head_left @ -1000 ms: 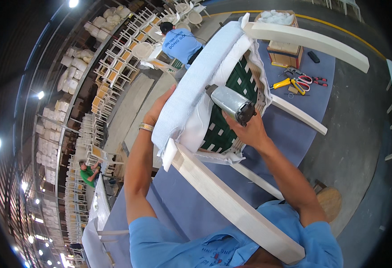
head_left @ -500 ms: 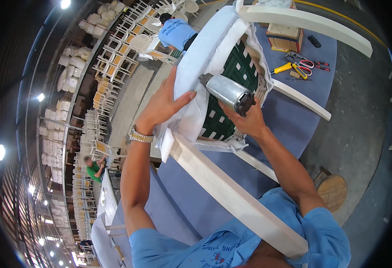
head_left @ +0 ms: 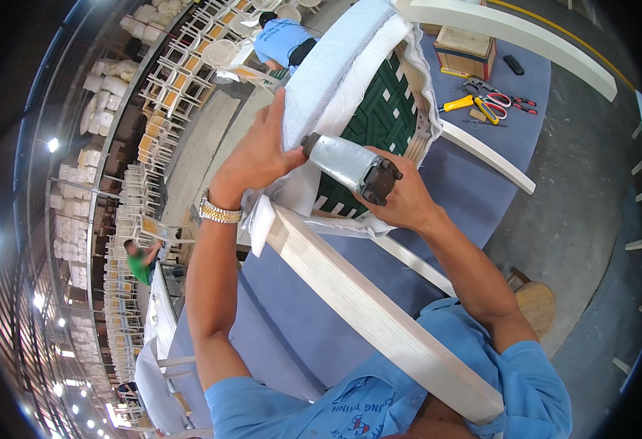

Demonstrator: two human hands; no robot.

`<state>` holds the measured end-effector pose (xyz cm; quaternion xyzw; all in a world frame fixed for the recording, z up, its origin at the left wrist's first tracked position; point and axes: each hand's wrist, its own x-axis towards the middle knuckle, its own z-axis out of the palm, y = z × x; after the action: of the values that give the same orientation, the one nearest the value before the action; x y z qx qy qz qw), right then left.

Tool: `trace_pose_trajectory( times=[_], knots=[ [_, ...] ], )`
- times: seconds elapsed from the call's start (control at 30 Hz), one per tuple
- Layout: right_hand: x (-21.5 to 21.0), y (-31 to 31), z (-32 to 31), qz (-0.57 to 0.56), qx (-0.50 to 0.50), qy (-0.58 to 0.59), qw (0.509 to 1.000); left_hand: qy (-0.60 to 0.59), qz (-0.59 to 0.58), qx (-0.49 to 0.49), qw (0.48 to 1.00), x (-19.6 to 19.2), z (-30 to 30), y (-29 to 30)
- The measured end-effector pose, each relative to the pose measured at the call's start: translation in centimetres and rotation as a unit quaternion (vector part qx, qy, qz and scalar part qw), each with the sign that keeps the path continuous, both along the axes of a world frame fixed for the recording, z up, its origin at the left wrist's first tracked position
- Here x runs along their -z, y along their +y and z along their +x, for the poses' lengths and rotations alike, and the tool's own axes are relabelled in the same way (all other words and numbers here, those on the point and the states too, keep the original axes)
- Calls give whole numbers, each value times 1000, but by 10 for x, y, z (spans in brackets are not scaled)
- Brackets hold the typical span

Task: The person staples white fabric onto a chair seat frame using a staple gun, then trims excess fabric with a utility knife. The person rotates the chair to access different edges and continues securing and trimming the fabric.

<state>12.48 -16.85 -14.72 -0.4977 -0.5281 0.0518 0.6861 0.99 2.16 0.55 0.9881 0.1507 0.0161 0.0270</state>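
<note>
An upturned chair with pale wooden legs [head_left: 383,311] lies before me, its seat underside showing dark green woven webbing [head_left: 383,106]. Light blue-white fabric [head_left: 332,62] wraps the seat's side, with white lining folded over the edge. My left hand [head_left: 259,154] grips this fabric cover at the left edge, thumb over the fold and fingers along the outside. In my right hand [head_left: 409,197] is a silver staple gun [head_left: 341,162] with a black end cap. Its nose meets the fabric edge beside my left thumb. The gun's handle is mostly hidden.
The chair rests on a blue-grey covered table [head_left: 475,212]. Pliers, yellow-handled cutters [head_left: 489,110] and red-handled scissors lie beyond it, near a wooden box [head_left: 465,53]. A round stool [head_left: 535,307] stands at right. Two people work at left, among stacked chairs [head_left: 156,128].
The staple gun has moved along the seat edge toward me and to the left. My left hand stays on the fabric beside it. The whole view has shifted slightly.
</note>
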Motion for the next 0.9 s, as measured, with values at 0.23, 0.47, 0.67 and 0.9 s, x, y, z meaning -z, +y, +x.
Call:
trace_pose_trajectory(
  times=[0.23, 0.47, 0.67, 0.9],
  knots=[
    [-8, 0, -3, -8, 0, -7, 1000, 26, -26, -33, 999, 1, 1, -2],
    [-9, -5, -8, -46, -37, 22, 998, 43, 17, -42, 998, -4, 2, -9],
    [-7, -5, -7, 24, 35, 21, 999, 87, 102, 53, 990, -14, -11, -52],
    [11, 10, 0, -23, 47, 89, 995, -210, -406, -80, 886, -17, -32, 59]
  ],
)
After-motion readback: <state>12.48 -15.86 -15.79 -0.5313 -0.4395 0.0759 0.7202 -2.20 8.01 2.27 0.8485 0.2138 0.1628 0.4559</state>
